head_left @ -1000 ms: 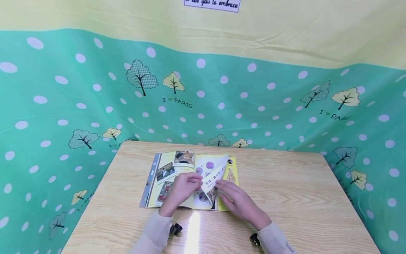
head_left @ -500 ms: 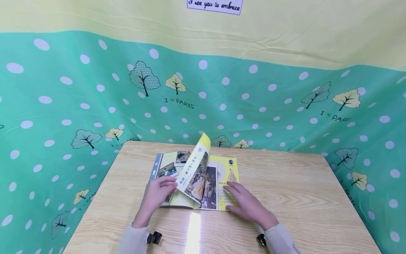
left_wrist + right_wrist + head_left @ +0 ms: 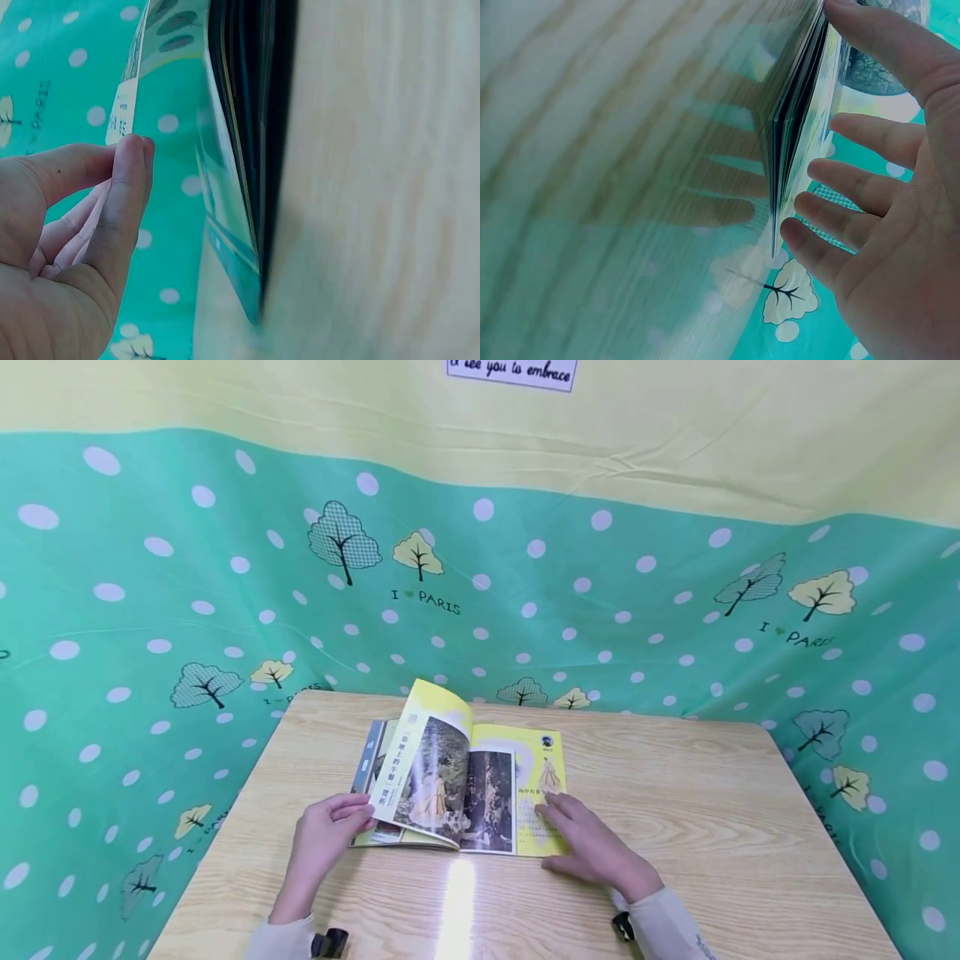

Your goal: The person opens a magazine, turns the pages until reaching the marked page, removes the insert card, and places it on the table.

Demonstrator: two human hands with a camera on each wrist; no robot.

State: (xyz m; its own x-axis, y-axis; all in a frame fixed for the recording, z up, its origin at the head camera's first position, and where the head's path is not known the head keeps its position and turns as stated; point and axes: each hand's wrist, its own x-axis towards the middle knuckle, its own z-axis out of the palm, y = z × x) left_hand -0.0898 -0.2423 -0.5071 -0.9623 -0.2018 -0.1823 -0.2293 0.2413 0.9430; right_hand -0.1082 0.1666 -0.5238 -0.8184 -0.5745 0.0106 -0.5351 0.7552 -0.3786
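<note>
An open magazine [image 3: 536, 827] lies on the wooden table, its right page yellow with a photo of a dark rocky scene. My left hand [image 3: 324, 837] pinches the lower left corner of a raised page [image 3: 431, 768], which curves up over the left side of the magazine. In the left wrist view, the thumb and fingers of the left hand [image 3: 90, 225] meet at the page corner [image 3: 122, 112]. My right hand [image 3: 592, 843] rests at the right page's lower right edge, fingers spread and fairly straight; in the right wrist view the right hand [image 3: 885, 202] lies along the page edges [image 3: 799, 112].
The wooden table [image 3: 712, 827] extends on both sides of the magazine. A green dotted cloth [image 3: 562, 568] hangs behind and beside it. A bright reflection runs down the table in front of the magazine. A black strap [image 3: 330, 942] sits on the left wrist.
My left hand has carried the page from the right side over to the left, uncovering the photo and yellow page. My right hand has let go of the page and shifted slightly right.
</note>
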